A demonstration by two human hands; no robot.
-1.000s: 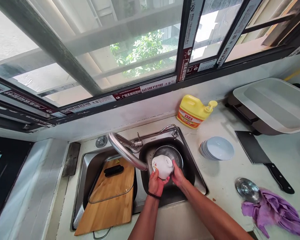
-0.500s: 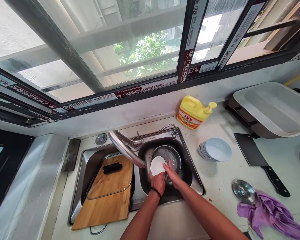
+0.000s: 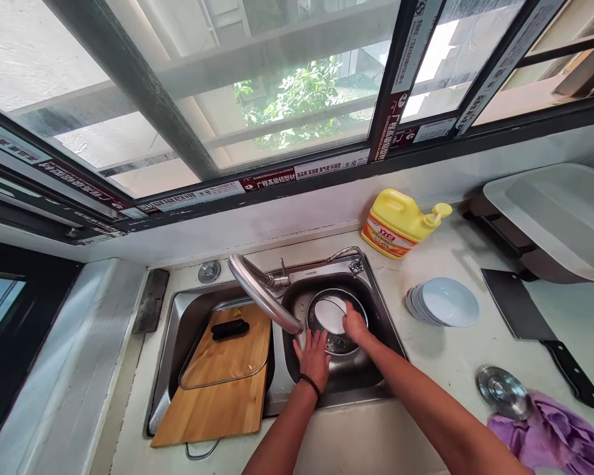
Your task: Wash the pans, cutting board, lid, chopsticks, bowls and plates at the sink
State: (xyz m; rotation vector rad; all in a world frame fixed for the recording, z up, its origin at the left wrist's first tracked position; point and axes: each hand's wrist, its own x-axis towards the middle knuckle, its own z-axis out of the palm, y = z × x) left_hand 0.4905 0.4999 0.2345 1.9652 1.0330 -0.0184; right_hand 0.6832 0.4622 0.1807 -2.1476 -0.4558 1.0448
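In the right sink basin [image 3: 291, 303] sits a round metal bowl [image 3: 340, 344] with water in it. A small white bowl [image 3: 329, 315] is tilted inside it, and my right hand [image 3: 355, 323] grips its right edge, fingers closed. My left hand [image 3: 314, 359], a dark bracelet at the wrist, is open with fingers spread by the metal bowl's lower left side. Whether it touches that rim I cannot tell. The curved faucet [image 3: 262, 293] reaches over the divider just above my left hand.
The left basin holds a wooden cutting board [image 3: 228, 402] and a glass lid [image 3: 222, 366] with a black handle. To the right are stacked bowls [image 3: 448, 302], a yellow detergent jug [image 3: 398, 224], a cleaver [image 3: 507, 297], a metal lid [image 3: 502, 390], a purple cloth [image 3: 559, 435] and a lidded container [image 3: 554, 224].
Both hands were at the white bowl; my left hand has let go and opened lower left. My right hand now holds the bowl alone, farther right over the metal bowl. The view has shifted slightly.
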